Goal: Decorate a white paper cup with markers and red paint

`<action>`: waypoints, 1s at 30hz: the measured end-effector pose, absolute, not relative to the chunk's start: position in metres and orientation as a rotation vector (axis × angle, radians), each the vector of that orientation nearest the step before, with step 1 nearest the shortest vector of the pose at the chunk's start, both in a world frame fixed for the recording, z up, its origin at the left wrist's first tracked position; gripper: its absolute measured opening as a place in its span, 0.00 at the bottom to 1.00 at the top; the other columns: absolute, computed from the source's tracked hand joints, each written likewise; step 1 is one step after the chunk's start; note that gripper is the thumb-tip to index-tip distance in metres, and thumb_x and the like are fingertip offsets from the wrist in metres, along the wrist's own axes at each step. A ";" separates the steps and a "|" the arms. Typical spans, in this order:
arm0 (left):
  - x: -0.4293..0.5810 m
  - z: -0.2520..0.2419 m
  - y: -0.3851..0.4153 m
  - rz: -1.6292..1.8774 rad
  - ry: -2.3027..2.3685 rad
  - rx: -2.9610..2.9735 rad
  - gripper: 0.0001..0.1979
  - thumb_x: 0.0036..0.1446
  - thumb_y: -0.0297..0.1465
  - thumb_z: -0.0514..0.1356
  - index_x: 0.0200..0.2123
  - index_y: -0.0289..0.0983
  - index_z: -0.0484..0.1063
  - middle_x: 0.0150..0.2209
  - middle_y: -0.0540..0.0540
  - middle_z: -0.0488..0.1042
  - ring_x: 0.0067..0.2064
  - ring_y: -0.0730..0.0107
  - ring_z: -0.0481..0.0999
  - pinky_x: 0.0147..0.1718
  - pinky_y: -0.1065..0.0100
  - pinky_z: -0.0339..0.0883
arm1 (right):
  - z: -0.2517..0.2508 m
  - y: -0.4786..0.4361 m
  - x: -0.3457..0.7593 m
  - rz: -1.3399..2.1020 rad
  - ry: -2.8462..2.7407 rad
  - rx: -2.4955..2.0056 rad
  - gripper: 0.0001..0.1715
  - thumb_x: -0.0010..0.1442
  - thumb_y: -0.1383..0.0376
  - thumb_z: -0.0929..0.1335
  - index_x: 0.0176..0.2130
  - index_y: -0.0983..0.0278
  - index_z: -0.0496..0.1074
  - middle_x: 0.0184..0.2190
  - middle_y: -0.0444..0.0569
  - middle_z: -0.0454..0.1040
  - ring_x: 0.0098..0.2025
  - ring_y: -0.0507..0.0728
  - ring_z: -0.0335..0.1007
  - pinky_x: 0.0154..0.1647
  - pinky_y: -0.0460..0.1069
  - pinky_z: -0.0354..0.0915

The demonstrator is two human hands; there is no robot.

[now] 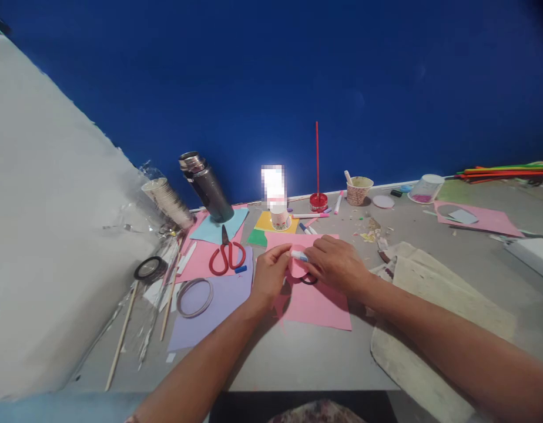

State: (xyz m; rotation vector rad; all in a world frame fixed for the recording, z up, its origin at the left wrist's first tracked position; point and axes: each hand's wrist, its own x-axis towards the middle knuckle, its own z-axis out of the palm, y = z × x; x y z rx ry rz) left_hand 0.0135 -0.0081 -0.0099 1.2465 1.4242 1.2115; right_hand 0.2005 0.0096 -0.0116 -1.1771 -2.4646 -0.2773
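Left hand (269, 275): your fingers pinch the pink cutout (297, 268).
Right hand (336, 264): closed around a white-and-blue pen (299, 255).
Beneath: pink sheet (318, 302).
Lettering: the pen's label is too small to read.

We're at a craft table: red-handled scissors (227, 257), sheets of pink paper (315, 296), coloured marker pens (310, 215), stacked paper cups (168, 201) all over.
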 end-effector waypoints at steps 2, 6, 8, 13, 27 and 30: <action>0.015 -0.011 -0.009 1.176 1.454 1.334 0.16 0.59 0.33 0.62 0.48 0.35 0.83 0.46 0.41 0.85 0.45 0.60 0.82 0.48 0.62 0.73 | -0.012 0.009 0.199 -0.298 -2.457 -1.174 0.24 0.75 0.53 0.65 0.34 0.63 0.79 0.32 0.52 0.79 0.36 0.58 0.69 0.36 0.53 0.49; 0.021 -0.011 -0.015 1.151 1.538 1.477 0.18 0.65 0.32 0.57 0.52 0.35 0.82 0.52 0.39 0.84 0.52 0.57 0.82 0.54 0.59 0.72 | -0.011 0.005 0.195 -0.223 -2.443 -1.359 0.26 0.75 0.51 0.64 0.34 0.63 0.80 0.31 0.53 0.80 0.34 0.59 0.71 0.33 0.54 0.45; 0.024 -0.011 -0.018 1.149 1.551 1.531 0.19 0.66 0.32 0.56 0.54 0.36 0.81 0.52 0.40 0.84 0.52 0.57 0.82 0.54 0.59 0.73 | -0.010 0.003 0.193 -0.182 -2.419 -1.462 0.26 0.75 0.52 0.63 0.35 0.64 0.80 0.31 0.53 0.81 0.33 0.59 0.71 0.32 0.54 0.43; 0.020 -0.008 -0.015 1.190 1.486 1.417 0.17 0.62 0.34 0.61 0.50 0.35 0.83 0.46 0.40 0.85 0.45 0.60 0.83 0.48 0.61 0.75 | -0.006 0.002 0.195 -0.175 -2.444 -1.444 0.20 0.73 0.56 0.66 0.36 0.64 0.80 0.34 0.54 0.82 0.36 0.59 0.72 0.32 0.53 0.45; 0.009 -0.013 -0.006 1.129 1.537 1.496 0.11 0.56 0.38 0.62 0.27 0.36 0.76 0.23 0.50 0.74 0.26 0.71 0.69 0.28 0.69 0.60 | -0.008 0.006 0.197 -0.177 -2.495 -1.341 0.20 0.73 0.56 0.67 0.35 0.65 0.79 0.33 0.54 0.80 0.37 0.59 0.70 0.33 0.53 0.45; 0.011 -0.015 -0.008 1.117 1.555 1.549 0.11 0.58 0.37 0.61 0.27 0.37 0.75 0.25 0.50 0.76 0.27 0.71 0.69 0.29 0.69 0.61 | -0.007 0.006 0.198 -0.170 -2.463 -1.395 0.20 0.73 0.56 0.66 0.36 0.65 0.79 0.33 0.54 0.81 0.36 0.59 0.70 0.33 0.53 0.45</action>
